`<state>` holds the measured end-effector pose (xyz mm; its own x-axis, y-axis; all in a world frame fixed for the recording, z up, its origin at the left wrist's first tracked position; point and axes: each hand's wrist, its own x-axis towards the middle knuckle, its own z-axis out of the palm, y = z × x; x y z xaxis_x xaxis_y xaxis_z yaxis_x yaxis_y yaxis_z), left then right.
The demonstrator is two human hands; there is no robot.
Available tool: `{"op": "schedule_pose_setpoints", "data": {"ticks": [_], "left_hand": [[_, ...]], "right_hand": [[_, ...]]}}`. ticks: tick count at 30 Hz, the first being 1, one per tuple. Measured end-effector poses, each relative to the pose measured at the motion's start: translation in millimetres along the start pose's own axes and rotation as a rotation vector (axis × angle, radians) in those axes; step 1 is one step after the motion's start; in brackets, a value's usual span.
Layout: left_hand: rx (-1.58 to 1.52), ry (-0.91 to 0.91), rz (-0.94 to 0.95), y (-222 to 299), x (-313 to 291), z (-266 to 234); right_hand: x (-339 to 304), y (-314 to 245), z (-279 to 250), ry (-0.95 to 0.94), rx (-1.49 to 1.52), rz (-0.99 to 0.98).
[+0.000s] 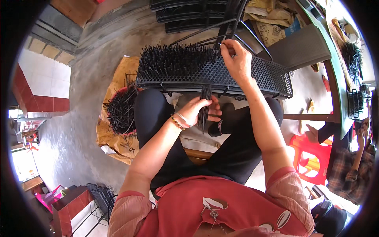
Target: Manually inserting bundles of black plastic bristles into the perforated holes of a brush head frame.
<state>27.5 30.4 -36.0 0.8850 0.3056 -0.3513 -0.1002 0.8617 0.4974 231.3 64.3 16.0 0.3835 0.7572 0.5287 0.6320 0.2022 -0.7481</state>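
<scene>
My left hand (192,110) is closed round a bundle of thin black sticks (205,94), held upright between my knees at the near edge of a black perforated tray (270,77). Many similar black sticks (169,61) stand packed in the tray's holes, covering its left part and thinning toward the middle. Over the tray's far side, right of the standing sticks, my right hand (239,62) pinches thumb and forefinger together. What lies between those fingertips is too small to make out against the dark tray.
Left of my knee, a red basin heaped with loose black sticks (121,111) sits on a yellow-brown sack (114,148). Black racks (193,15) stand beyond the tray. To the right are a green-edged table (331,59), a red plastic stool (312,158) and another person in plaid (349,170).
</scene>
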Motion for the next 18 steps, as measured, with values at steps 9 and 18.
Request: {"op": "schedule_pose_setpoints", "data": {"ticks": [9, 18], "left_hand": [[0.125, -0.021, -0.056, 0, 5, -13], [0.179, 0.057, -0.014, -2, 1, -11]], "right_hand": [[-5, 3, 7, -0.096, -0.023, -0.030], [-11, 4, 5, -0.173, -0.224, -0.133]]}}
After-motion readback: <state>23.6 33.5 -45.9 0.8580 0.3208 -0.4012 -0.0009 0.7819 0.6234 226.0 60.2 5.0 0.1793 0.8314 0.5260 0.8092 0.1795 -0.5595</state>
